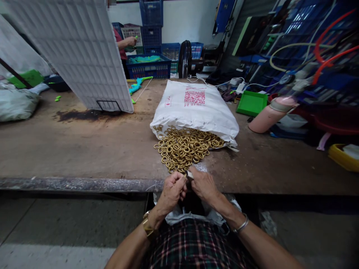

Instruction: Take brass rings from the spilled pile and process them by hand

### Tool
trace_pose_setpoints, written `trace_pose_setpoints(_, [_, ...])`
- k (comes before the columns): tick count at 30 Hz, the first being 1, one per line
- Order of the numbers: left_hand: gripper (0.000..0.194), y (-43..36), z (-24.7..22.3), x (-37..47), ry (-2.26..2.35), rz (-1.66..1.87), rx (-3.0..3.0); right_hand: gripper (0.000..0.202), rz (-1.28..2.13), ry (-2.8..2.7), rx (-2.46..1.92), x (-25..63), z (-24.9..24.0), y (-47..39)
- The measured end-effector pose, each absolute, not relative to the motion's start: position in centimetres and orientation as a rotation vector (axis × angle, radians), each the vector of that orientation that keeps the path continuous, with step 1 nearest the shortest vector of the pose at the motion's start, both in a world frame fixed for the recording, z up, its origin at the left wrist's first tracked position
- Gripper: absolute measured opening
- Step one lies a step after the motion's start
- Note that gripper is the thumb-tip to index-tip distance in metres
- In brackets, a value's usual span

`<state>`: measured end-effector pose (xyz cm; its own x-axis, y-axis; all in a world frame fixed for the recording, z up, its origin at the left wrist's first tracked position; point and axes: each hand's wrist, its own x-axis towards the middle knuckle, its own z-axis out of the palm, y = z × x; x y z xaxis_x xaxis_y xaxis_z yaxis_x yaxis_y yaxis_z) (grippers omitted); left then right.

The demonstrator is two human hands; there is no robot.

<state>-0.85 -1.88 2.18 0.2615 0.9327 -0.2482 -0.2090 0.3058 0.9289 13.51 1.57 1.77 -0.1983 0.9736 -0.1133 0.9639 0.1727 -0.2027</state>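
At the table's front edge my left hand [174, 188] is closed in a pinch, thumb against forefinger, on what looks like a gold-coloured ring, mostly covered by the fingers. My right hand [204, 185] is closed just beside it, its fingers curled round a small pale, flat piece [190, 174] with a dark end; its kind is unclear. The fingertips of both hands nearly meet. Directly beyond them lies a heap of gold-coloured rings [183, 149], spilling from the mouth of a white woven sack [193, 108] with red print. Below the hands, a whitish bag [186, 218] hangs open in front of my lap.
A tall white ribbed panel [92, 56] stands at the left on a wire foot. Behind it, a co-worker's hand [130, 41] shows. To the right are a green tray [252, 103], a pink bottle [270, 116] and a yellow container [343, 157]. A black fan [185, 59] stands behind.
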Motion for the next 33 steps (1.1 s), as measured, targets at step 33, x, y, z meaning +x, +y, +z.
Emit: trace_pose_setpoints(33, [0.03, -0.5, 1.9, -2.2, 0.764, 1.05, 0.352, 0.017, 0.532, -2.118, -1.596, 14.8, 0.3, 2.5])
